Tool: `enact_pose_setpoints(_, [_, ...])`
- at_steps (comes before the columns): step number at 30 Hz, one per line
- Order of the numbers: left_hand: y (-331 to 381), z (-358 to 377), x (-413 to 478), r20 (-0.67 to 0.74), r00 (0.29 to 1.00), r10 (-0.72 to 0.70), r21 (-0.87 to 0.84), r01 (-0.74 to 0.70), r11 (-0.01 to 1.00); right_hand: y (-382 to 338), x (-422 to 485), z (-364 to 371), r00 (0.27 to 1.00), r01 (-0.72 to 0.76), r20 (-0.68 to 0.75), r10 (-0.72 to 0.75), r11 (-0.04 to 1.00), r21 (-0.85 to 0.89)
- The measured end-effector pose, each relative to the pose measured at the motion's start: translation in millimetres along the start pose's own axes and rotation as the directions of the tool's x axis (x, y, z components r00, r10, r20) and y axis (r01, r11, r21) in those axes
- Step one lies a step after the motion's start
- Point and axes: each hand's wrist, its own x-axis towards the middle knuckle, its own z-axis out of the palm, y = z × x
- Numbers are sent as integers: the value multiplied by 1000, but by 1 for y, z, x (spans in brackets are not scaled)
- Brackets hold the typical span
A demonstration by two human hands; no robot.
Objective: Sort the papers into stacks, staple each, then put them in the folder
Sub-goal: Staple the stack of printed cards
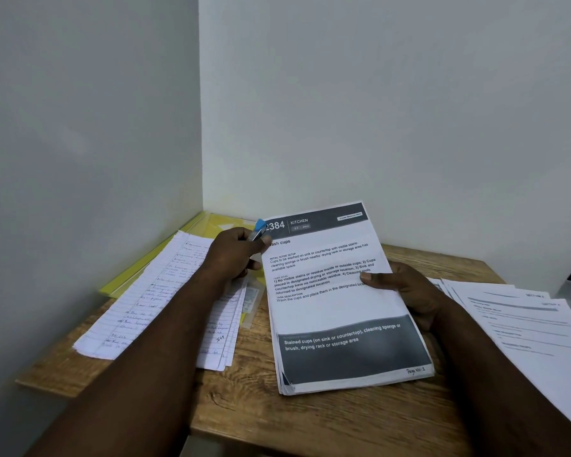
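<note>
While right fingers (378, 278) hold the printed stack (333, 308), left fingers (239, 237) grip the stapler (259, 227) at its corner.

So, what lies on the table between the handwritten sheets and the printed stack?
A small clear packet lies there on the table, next to the handwritten sheets and left of the printed stack; the head view shows it.

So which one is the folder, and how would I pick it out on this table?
Find the wooden table pushed into the corner of two white walls, and look to its far left side. There the folder lies flat, partly under a spread of handwritten lined sheets. It is the only yellow thing; the sheets near it are white paper.
</note>
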Motion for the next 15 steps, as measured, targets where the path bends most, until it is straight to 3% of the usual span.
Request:
enact_pose_setpoints(7, [0,-1,1,3,999,-47,-65,47,997,0,0,1,1000,10,-3,-10,1000,8])
enact_pose_setpoints(15, [11,-4,-7,124,983,-138,-222,163,961,3,4,-2,999,14,-29,-14,1000,-1])
